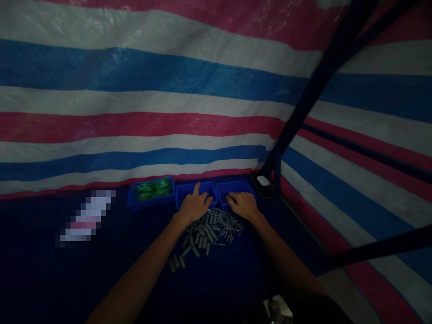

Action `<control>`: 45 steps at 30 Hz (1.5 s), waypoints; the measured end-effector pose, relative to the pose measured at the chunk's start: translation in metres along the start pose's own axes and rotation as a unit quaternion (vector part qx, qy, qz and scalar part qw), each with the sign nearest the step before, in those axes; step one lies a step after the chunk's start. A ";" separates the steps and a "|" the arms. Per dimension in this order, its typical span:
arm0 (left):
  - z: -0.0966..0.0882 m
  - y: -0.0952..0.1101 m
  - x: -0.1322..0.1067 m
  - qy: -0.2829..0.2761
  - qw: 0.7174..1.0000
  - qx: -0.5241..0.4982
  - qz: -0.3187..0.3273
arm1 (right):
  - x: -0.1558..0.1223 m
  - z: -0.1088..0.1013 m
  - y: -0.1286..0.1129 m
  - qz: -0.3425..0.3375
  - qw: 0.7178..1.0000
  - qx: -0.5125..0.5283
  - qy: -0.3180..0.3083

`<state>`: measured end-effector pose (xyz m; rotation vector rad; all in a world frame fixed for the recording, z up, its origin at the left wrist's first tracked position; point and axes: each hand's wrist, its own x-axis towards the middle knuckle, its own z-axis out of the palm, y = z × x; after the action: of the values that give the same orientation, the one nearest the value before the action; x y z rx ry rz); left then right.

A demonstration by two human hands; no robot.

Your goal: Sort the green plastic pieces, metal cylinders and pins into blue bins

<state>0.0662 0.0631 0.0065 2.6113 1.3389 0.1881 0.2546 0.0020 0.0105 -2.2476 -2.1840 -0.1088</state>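
My left hand [195, 208] reaches over the front edge of the middle blue bin [181, 191], its fingers spread and one pointing to the back. At the front of the right blue bin [232, 186] is my right hand [245, 204], palm down with fingers loosely apart. I see nothing held in either hand; whether the fingertips touch the bins is hard to make out. Between my forearms lies a heap of short grey cylinders [204, 231]. Thin metal pins like nails [230, 227] are piled against its right side, close to my right hand.
A third blue bin [131, 200] on the left contains green shiny pieces [154, 190]. A white rounded object [263, 181] rests on a dark pad in the back corner. Striped sheeting [141, 126] walls off the dark blue table [118, 265], and dark frame bars [303, 103] slant at right.
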 end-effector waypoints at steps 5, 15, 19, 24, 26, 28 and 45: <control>0.001 0.007 -0.006 0.013 0.999 0.035 -0.007 | -0.001 -0.003 0.000 0.006 1.000 -0.012 -0.009; -0.008 -0.011 0.020 -0.012 0.999 0.027 -0.044 | 0.030 -0.005 -0.007 0.029 1.000 0.007 -0.001; -0.006 -0.018 0.017 -0.016 0.999 0.015 -0.039 | 0.029 -0.004 -0.012 0.038 0.999 0.012 -0.002; -0.005 -0.010 -0.002 -0.004 1.000 0.018 -0.015 | 0.017 0.000 -0.007 0.001 1.000 0.013 -0.003; -0.004 -0.005 -0.008 -0.006 1.000 0.013 -0.005 | 0.014 0.002 -0.003 -0.010 1.000 0.013 -0.004; -0.004 -0.001 -0.011 -0.008 1.000 0.013 -0.002 | 0.014 0.003 0.000 -0.021 1.000 0.016 -0.008; -0.009 -0.006 0.011 -0.038 0.999 -0.003 0.037 | 0.028 -0.004 0.002 -0.011 1.000 0.003 -0.016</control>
<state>0.0664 0.0763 0.0136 2.6365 1.2170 0.1037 0.2574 0.0294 0.0158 -2.2381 -2.2226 -0.0679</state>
